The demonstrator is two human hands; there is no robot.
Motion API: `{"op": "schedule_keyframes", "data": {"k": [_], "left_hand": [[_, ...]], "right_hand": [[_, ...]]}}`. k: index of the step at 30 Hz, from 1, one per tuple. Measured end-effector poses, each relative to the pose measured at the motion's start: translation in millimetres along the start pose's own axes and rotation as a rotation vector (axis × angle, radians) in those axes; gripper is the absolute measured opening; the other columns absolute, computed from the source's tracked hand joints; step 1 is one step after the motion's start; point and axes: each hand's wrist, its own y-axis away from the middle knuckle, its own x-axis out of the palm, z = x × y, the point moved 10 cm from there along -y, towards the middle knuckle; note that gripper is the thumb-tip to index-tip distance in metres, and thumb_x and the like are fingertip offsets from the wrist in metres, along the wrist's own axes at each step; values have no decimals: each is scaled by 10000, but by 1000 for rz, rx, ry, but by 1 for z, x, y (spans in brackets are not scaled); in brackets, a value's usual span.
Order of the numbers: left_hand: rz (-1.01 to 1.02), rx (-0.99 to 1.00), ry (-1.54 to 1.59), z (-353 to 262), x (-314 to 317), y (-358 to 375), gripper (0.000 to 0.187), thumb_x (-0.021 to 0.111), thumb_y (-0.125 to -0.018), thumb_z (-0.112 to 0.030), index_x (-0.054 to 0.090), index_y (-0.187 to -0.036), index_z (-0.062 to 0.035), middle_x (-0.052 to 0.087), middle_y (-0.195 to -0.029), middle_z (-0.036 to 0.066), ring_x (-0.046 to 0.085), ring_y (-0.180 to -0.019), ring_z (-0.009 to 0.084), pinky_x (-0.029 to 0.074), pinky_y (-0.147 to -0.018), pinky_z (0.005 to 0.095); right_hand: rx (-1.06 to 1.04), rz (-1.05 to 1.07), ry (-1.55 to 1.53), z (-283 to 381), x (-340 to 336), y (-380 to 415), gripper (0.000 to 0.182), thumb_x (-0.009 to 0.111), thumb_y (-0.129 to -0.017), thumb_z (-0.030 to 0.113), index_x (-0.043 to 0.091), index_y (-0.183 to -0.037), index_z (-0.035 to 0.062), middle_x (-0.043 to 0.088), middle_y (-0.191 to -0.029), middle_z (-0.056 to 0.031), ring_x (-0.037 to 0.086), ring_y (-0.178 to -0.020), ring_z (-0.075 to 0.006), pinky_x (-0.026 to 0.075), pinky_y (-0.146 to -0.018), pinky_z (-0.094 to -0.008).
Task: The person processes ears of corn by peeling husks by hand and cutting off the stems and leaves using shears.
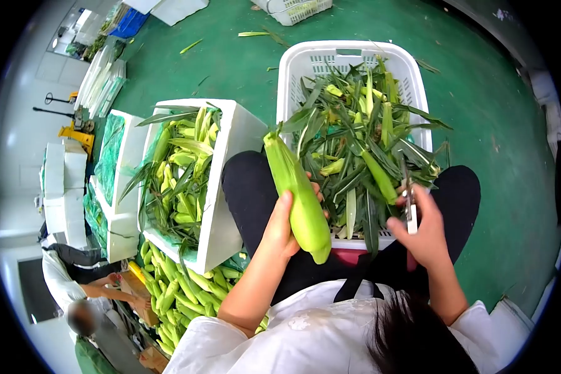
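My left hand (pixel 287 227) is wrapped around a green ear of corn (pixel 300 202) still in its husk. The ear is tilted, with its cut-looking stalk end pointing up and away and its tip toward my lap. In my right hand (pixel 427 230) is a pair of pruning shears (pixel 411 215) with pale handles, blades pointing away from me; fingers and motion partly hide them. Both hands are over the near end of a white plastic basket (pixel 287 68), heaped with cut corn leaves and husk pieces (pixel 355 137). The shears are apart from the ear.
Left of my knee, a white foam box (pixel 230 137) holds corn and leaves. Beside it lies a pile of corn ears (pixel 187 293). Another person (pixel 75 280) handles a cardboard box at lower left. Foam boxes (pixel 115 218) and a yellow pallet jack (pixel 78 137) stand farther left.
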Motion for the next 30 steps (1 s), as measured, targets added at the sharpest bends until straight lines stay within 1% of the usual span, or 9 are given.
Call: {"op": "schedule_keyframes", "data": {"k": [2,4,7,8,10,12,17,23,30], "left_hand": [[0,126,-309,-9,4,8,891,790,-727,-584,443,-1344,-42,553,-1143,99,581,-1036,219,540,-806,403],[-20,175,-495,-12,5,17,951,865,-672,-515,433,-1349,-5,579,-1110,81,616,-983,206,546,-812,362],[136,148,-595,-11,34,28,772,826,-754,-370,469,-1345,-25,600,-1168,61,578,-1096,174,466,-951,341],[148,105,-506,-6,31,30,771,822,-758,-376,469,-1346,-25,604,-1166,60,582,-1093,174,468,-950,343],[189,-118,-219,13,16,37,757,803,-780,-391,468,-1350,-22,623,-1163,62,593,-1085,161,471,-945,337],[74,-56,-208,3,8,39,900,853,-693,-497,478,-1328,17,617,-1121,96,640,-983,210,555,-854,395],[166,561,-1054,-63,49,54,681,877,-668,-217,580,-1239,9,541,-1200,121,520,-1135,255,416,-982,374],[194,721,-1271,-86,89,55,650,872,-639,-164,624,-1232,-64,539,-1130,136,524,-1100,292,422,-972,386],[206,815,-1455,-95,90,59,610,824,-651,-154,633,-1231,-156,539,-1115,121,530,-1080,326,444,-935,411]], "right_hand": [[73,422,-448,9,43,17,583,799,-784,204,530,-1270,24,591,-1090,-35,563,-1022,-151,460,-906,-306],[90,605,-532,33,68,24,549,799,-805,239,533,-1232,20,579,-1062,-37,553,-977,-136,459,-876,-292],[49,709,-623,42,92,15,426,803,-807,218,560,-1110,43,593,-991,-9,555,-900,-92,457,-770,-259],[11,632,-645,40,92,5,344,797,-808,186,583,-1035,40,608,-881,3,569,-782,-71,462,-678,-236],[262,591,-752,30,90,4,290,789,-803,152,596,-985,36,601,-786,3,569,-665,-71,461,-585,-234],[329,503,-791,20,82,0,268,747,-815,113,584,-1013,35,618,-810,-35,610,-668,-113,510,-565,-264],[185,410,-990,54,61,-8,317,718,-827,78,547,-1089,30,640,-892,-111,636,-735,-167,550,-583,-302],[60,485,-754,107,37,-22,322,749,-861,167,587,-1106,36,597,-814,-9,574,-645,-81,486,-512,-237],[76,632,-686,98,52,-16,339,709,-840,88,574,-1140,7,634,-849,-83,624,-689,-145,541,-589,-277]]}}
